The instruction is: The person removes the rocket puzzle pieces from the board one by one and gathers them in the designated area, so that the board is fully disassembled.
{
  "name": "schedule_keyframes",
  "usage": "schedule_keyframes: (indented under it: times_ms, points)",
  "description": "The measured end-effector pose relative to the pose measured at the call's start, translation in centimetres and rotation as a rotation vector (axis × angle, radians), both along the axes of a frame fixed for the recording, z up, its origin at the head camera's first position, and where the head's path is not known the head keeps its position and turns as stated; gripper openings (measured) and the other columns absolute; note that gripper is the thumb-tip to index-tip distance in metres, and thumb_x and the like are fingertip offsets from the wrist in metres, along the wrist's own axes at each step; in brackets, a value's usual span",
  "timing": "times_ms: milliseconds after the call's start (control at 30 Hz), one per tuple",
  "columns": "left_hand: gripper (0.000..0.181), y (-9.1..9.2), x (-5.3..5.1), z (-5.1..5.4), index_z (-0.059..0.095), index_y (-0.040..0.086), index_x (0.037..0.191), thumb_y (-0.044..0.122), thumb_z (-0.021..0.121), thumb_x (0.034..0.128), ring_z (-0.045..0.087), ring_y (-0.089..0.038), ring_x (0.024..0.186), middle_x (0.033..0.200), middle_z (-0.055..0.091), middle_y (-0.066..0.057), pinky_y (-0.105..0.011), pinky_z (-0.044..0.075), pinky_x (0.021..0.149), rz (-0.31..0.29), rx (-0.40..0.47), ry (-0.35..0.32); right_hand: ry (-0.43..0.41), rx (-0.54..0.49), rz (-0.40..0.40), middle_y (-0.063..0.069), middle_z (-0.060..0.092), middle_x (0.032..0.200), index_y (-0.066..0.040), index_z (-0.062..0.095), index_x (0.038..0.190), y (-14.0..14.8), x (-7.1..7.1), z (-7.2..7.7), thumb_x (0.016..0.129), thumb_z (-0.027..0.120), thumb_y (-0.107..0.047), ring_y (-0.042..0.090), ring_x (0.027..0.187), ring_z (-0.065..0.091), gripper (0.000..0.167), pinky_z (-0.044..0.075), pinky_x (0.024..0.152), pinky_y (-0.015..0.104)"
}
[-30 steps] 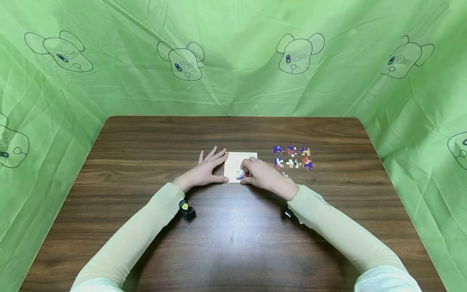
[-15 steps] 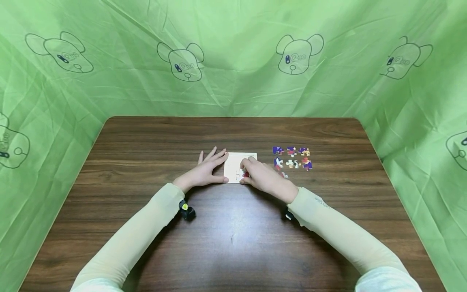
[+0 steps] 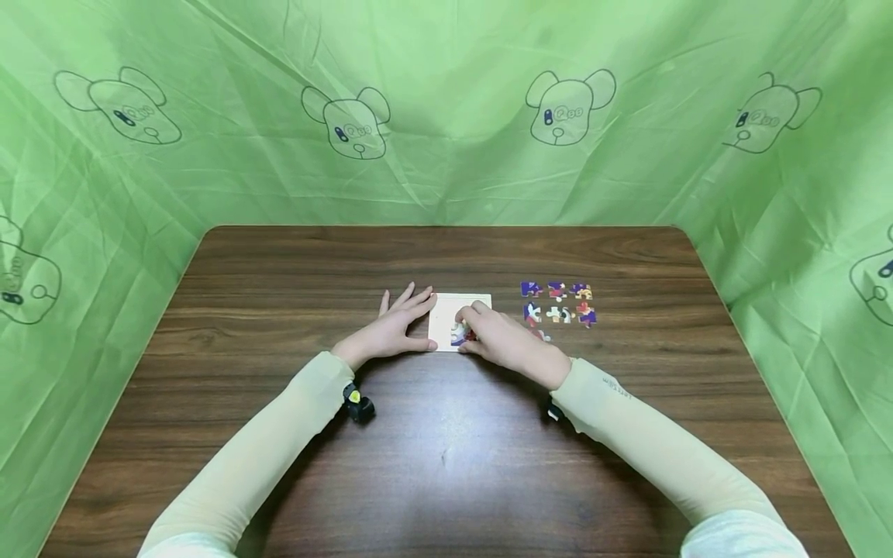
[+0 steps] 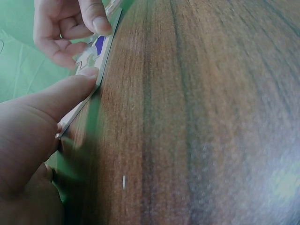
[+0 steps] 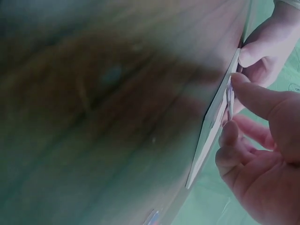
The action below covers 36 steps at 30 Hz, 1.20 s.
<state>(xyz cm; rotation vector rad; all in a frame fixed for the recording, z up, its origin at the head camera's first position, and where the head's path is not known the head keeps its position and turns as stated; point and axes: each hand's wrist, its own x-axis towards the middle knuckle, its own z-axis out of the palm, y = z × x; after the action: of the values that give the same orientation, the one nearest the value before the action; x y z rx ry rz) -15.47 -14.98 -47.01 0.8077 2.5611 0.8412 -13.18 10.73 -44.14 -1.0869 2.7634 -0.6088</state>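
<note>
A small white puzzle board (image 3: 443, 314) lies flat on the table between the hands. My left hand (image 3: 388, 332) rests at its left edge, fingers spread and thumb on the near left corner. Over the board's near right part, my right hand (image 3: 505, 337) pinches a colourful jigsaw piece (image 3: 456, 335) between thumb and fingertips. In the right wrist view the jigsaw piece (image 5: 229, 101) stands edge-on between them, close to the board's surface. The right hand hides much of the board's right side, so I cannot tell whether other pieces lie beneath it.
Several loose jigsaw pieces (image 3: 560, 314) lie in rows right of the board, one partly hidden by the right hand. The brown wooden table (image 3: 279, 271) is enclosed by green cloth (image 3: 446, 178) at the back and sides.
The jigsaw piece under my right hand turned pale half a second ago and shows purple again now, as if tilted slightly. Both hands stay nearly in place.
</note>
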Motion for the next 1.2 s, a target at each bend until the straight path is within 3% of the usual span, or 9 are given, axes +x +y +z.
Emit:
schedule_keyframes:
  times_ms: [333, 600, 900, 1200]
  points:
    - [0.089, 0.0, 0.1, 0.0, 0.032, 0.006, 0.163, 0.039, 0.078, 0.094, -0.001, -0.039, 0.16, 0.172, 0.02, -0.013, -0.07, -0.015, 0.119, -0.001, -0.002, 0.001, -0.116, 0.01, 0.003, 0.01, 0.063, 0.1, -0.002, 0.065, 0.12, 0.3, -1.0, 0.0, 0.091, 0.083, -0.023, 0.016, 0.081, 0.06, 0.04, 0.055, 0.073, 0.032]
    - [0.09, 0.1, 0.1, 0.1, 0.03, 0.006, 0.164, 0.039, 0.077, 0.0945, -0.002, -0.04, 0.16, 0.173, 0.019, -0.013, -0.07, -0.015, 0.118, 0.001, -0.01, 0.004, -0.157, 0.03, 0.003, 0.008, 0.066, 0.097, -0.001, 0.068, 0.119, 0.4, -1.6, 0.2, 0.09, 0.083, -0.023, 0.018, 0.085, 0.061, 0.039, 0.056, 0.081, 0.036]
    - [0.089, 0.2, 0.0, 0.2, 0.03, 0.005, 0.164, 0.038, 0.077, 0.0945, -0.001, -0.039, 0.16, 0.173, 0.019, -0.012, -0.07, -0.015, 0.119, 0.001, -0.011, 0.008, -0.12, 0.009, -0.021, 0.008, 0.069, 0.1, 0.0, 0.07, 0.121, 1.1, -1.0, 0.3, 0.091, 0.083, -0.023, 0.021, 0.09, 0.065, 0.04, 0.057, 0.085, 0.037]
    - [0.091, 0.1, 0.1, 0.1, 0.029, 0.005, 0.164, 0.038, 0.077, 0.0944, -0.003, -0.039, 0.16, 0.173, 0.019, -0.013, -0.07, -0.016, 0.118, -0.004, -0.007, 0.003, -0.092, -0.042, -0.048, 0.009, 0.067, 0.103, -0.001, 0.072, 0.117, 3.2, 0.1, 0.7, 0.089, 0.084, -0.022, 0.017, 0.087, 0.061, 0.037, 0.056, 0.08, 0.034]
